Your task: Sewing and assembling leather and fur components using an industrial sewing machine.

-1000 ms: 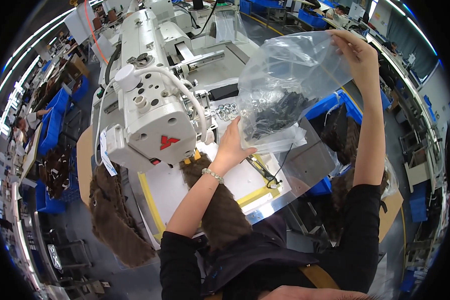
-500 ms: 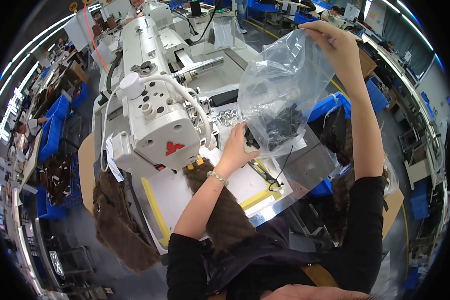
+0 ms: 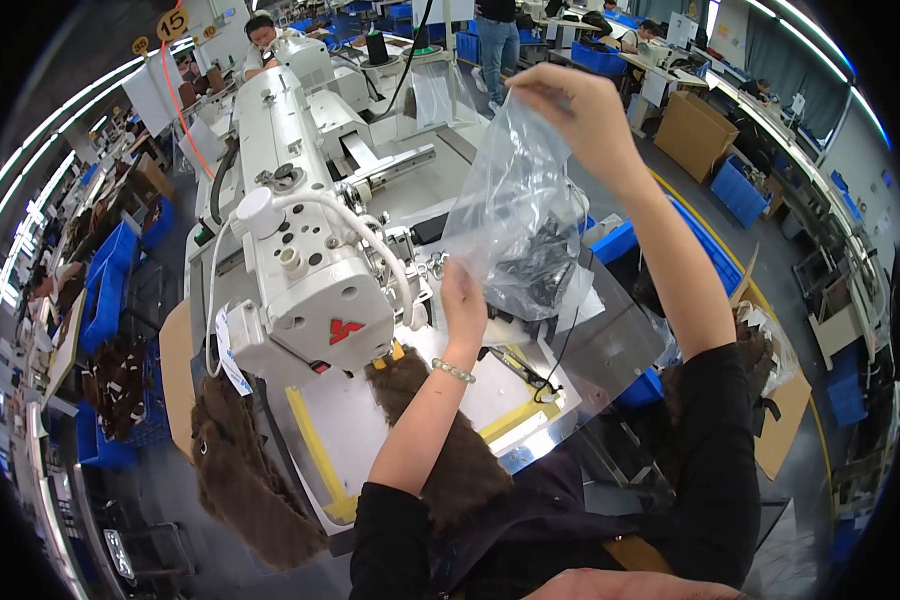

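While the right hand (image 3: 578, 112) holds up the top of a clear plastic bag (image 3: 510, 185), its fingers pinching the film together, the left hand (image 3: 463, 298) is at the bag's lower left edge, the fingers partly behind the plastic, so I cannot tell whether they grip it. The bag hangs to the right of a white sewing machine (image 3: 315, 285), with many black pieces (image 3: 535, 272) gathered low inside it; whether its bottom touches the surface (image 3: 625, 325) is unclear. Small metal rings (image 3: 436, 264) lie just beside the left hand. Beneath the left forearm, a brown furry strip (image 3: 462, 455) stretches from under the machine head toward the person, across a white sheet (image 3: 345, 410) edged with yellow tape (image 3: 312, 435), and a blue bin (image 3: 708, 242) stands beyond the right forearm
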Tool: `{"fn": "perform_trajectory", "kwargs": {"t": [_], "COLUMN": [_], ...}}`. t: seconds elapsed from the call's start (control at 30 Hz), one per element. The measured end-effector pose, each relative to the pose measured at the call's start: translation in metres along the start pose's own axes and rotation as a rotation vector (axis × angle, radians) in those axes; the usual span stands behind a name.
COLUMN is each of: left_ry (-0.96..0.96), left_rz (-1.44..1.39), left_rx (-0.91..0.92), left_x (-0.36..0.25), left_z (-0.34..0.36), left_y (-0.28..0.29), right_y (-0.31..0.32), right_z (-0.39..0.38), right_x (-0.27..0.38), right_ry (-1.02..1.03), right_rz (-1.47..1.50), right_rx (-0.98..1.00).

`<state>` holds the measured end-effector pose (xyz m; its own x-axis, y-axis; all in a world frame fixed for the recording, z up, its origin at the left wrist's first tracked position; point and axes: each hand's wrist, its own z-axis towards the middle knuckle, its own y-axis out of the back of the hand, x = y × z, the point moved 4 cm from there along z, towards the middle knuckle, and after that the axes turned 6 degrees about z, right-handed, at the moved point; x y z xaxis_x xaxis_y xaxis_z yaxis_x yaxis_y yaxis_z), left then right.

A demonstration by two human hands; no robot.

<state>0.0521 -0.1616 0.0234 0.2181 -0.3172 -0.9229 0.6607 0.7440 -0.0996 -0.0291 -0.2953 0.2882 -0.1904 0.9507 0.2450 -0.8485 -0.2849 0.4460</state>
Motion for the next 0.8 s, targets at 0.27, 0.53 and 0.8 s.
{"fn": "perform_trajectory", "kwargs": {"t": [0.27,0.53,0.8], "left_ry": [0.031,-0.017,-0.233], "left_rz": [0.094,0.256,0.190], "left_rx": [-0.090,0.104,0.032], "left_x": [0.015,-0.001,-0.040], "left_z": [-0.008,-0.006,0.012], "left_y": [0.013,0.024,0.004], "right_y": [-0.007,-0.083,-0.104], "right_z": [-0.115,-0.215,-0.208], "right_x": [-0.089,-0.102,-0.093], "right_ry": [-0.498,-0.996,-0.805], "right_rz": [0.268,0.662,0.733], "right_rx": [-0.021,0.499,0.404]}}
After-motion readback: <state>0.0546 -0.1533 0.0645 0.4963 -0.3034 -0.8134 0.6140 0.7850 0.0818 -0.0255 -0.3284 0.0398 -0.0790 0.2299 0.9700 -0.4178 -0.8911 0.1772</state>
